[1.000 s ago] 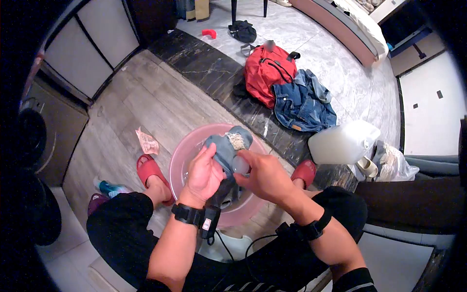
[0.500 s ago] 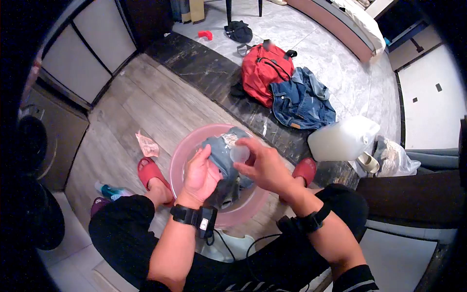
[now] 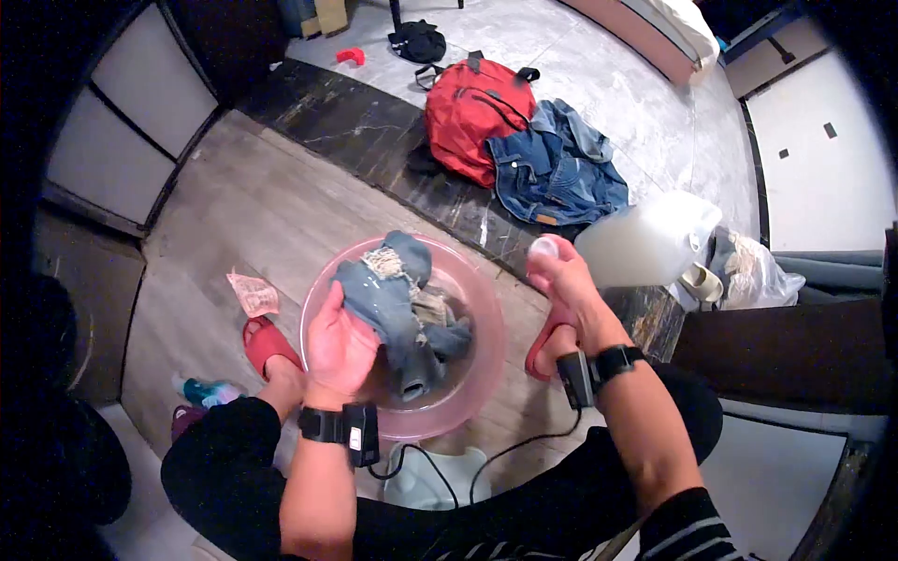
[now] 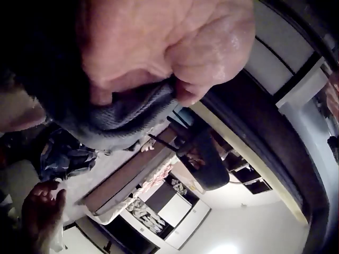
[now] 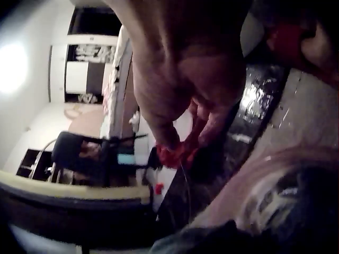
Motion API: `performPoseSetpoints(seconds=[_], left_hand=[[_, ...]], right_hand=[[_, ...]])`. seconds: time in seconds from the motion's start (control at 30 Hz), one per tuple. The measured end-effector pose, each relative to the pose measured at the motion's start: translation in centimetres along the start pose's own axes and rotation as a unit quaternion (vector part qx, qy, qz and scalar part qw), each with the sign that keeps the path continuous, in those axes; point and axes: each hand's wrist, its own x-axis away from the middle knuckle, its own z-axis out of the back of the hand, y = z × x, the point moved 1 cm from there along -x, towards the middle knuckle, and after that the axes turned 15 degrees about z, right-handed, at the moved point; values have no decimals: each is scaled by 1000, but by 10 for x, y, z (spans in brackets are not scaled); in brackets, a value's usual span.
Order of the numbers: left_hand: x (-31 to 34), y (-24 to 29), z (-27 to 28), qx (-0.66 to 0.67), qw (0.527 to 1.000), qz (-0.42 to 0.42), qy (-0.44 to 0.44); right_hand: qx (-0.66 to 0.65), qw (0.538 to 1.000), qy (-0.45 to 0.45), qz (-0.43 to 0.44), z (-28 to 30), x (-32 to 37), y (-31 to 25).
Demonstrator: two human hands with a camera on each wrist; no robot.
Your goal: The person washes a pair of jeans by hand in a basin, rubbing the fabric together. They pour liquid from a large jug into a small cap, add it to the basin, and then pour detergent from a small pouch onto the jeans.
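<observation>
Wet light-blue denim with frayed patches (image 3: 374, 299) lies bunched in a pink basin (image 3: 486, 327), one end raised. The left hand (image 3: 341, 348) holds it from the near left side, palm up; in the left wrist view the hand (image 4: 169, 47) has its fingers partly hidden by the cloth (image 4: 119, 119). Right of the basin, above the floor, the right hand (image 3: 569, 285) pinches a small clear cup (image 3: 543, 247). In the right wrist view that hand (image 5: 185, 79) has bent fingers, and I cannot make out the cup.
Beyond the basin lie a red backpack (image 3: 463, 122) and a dark-blue denim garment (image 3: 557, 173). A white jug (image 3: 645, 243) stands at right. Red slippers (image 3: 267, 342) are on both sides, with a pink paper (image 3: 253, 294) and a bottle (image 3: 206, 393) at left.
The right hand has moved right with the cup, away from the denim and past the basin's rim. The left hand stays at the denim. The head view has shifted, showing more of the basin.
</observation>
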Motion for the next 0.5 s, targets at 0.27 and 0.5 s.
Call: performPoseSetpoints(seconds=[0.27, 0.5], left_hand=[[-6, 2, 5, -25, 999, 14, 35], [-11, 2, 5, -53, 994, -18, 91]], right_hand=[[71, 979, 157, -108, 100, -22, 156], [96, 974, 184, -95, 90, -52, 192]])
